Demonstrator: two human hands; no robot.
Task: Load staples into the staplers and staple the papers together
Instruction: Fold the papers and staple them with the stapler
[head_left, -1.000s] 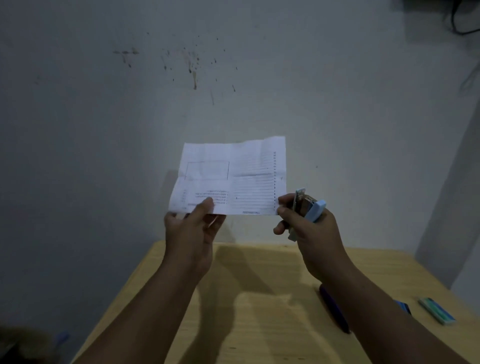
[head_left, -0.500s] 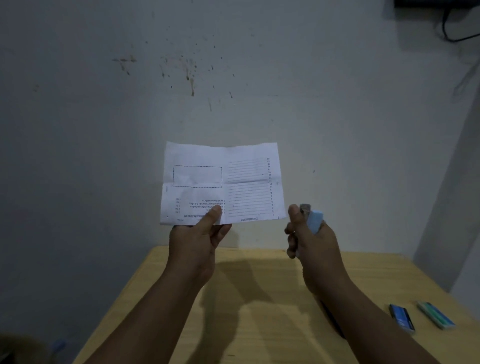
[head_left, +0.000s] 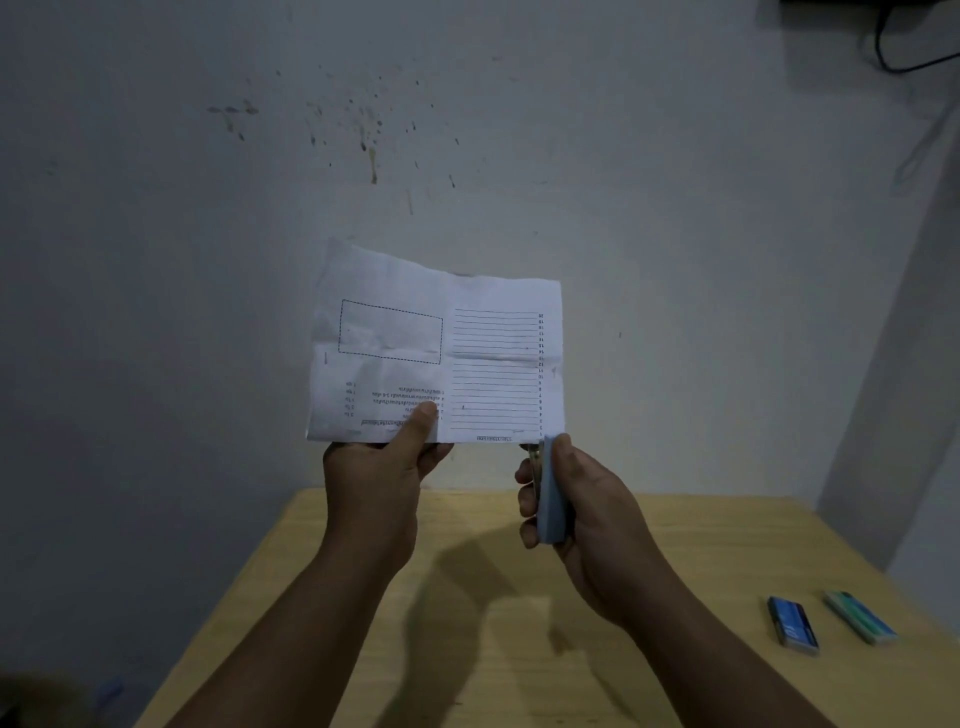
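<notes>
**Stapler at the corner of the sheet**

While my left hand (head_left: 379, 478) holds the paper (head_left: 436, 348) up in front of the wall (head_left: 156, 260), my thumb presses on the printed face near the bottom edge and the other fingers sit behind the sheet. The paper is creased, printed side toward me, with the text upside down: a dashed box on the left half and a column of numbered lines on the right half. Its top left corner rises higher than the right, so the sheet is a little tilted.

My right hand (head_left: 576, 499) is wrapped tight around a small blue stapler (head_left: 549, 499), held upright with its metal nose pointing up. The nose meets the bottom right corner of the paper; I cannot tell whether the corner is actually inside the stapler's mouth or just touching it.

Both hands are raised above a wooden table (head_left: 467, 649). On the table, far to my right and well apart from my hands, lie two small boxes side by side: a blue box (head_left: 793, 630) and, just beyond it, a green box (head_left: 860, 617). Neither touches the other. My arms cast dark shadows across the tabletop.
</notes>
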